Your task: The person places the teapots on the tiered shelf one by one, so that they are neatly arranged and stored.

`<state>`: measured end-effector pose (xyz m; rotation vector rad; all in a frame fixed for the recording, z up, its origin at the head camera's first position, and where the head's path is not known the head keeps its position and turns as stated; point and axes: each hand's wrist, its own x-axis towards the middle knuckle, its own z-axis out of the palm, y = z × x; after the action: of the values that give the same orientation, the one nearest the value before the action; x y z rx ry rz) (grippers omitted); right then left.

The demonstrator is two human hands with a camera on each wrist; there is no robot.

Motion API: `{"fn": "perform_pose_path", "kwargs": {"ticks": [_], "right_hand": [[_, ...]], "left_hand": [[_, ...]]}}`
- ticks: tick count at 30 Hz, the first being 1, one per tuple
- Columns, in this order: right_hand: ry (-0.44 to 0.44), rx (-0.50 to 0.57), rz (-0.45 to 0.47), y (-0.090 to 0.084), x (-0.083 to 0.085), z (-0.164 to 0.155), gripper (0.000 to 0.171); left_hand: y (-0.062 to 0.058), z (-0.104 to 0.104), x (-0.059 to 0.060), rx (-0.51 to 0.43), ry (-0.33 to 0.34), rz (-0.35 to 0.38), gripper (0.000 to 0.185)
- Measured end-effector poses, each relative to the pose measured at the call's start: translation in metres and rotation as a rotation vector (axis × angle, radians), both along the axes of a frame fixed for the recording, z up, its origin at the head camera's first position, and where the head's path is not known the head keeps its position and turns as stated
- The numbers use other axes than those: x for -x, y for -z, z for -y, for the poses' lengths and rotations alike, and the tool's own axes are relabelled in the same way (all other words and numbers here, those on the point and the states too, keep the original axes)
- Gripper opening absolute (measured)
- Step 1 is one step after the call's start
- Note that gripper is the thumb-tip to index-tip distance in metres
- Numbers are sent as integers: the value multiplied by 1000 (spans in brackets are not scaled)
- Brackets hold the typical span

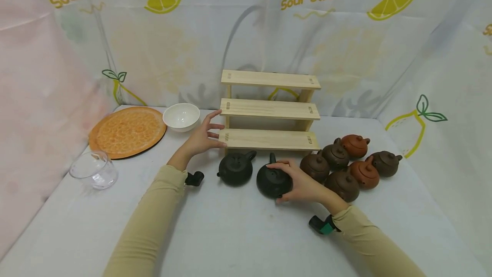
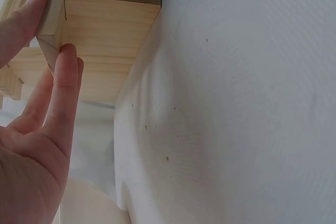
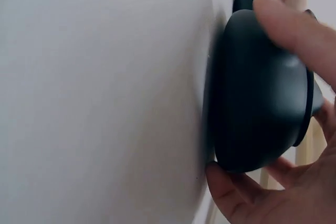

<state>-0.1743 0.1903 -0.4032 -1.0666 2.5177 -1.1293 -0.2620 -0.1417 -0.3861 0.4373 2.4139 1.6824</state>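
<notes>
Black teapot [image 1: 272, 180] gripped by right hand [image 1: 303, 185] beside wooden rack [image 1: 270, 139].

Tan sleeves [image 1: 153, 221], black wrist cameras [image 1: 194, 178]

Two black teapots [image 1: 235, 168] sit near the pale wooden stepped shelf [image 1: 270, 109]. To the right cluster dark brown teapots [image 1: 335, 154] and reddish-orange teapots [image 1: 364, 174]. Far left lie an orange patterned tray [image 1: 128, 131], a white bowl [image 1: 181, 116] and a clear glass bowl [image 1: 93, 169]. The backdrop [image 1: 346, 33] shows yellow lemons.
</notes>
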Motion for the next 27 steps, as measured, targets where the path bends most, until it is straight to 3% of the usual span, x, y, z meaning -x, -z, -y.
{"fn": "perform_pose_path", "kwargs": {"ticks": [12, 21, 27], "right_hand": [[52, -37, -86, 2, 1, 6, 78], [33, 8, -74, 1, 1, 6, 75], [26, 36, -63, -8, -2, 5, 76]], "left_hand": [[-1, 0, -2, 8, -8, 23, 103], [-1, -1, -1, -1, -14, 42, 106], [-1, -1, 0, 12, -18, 31, 105]]}}
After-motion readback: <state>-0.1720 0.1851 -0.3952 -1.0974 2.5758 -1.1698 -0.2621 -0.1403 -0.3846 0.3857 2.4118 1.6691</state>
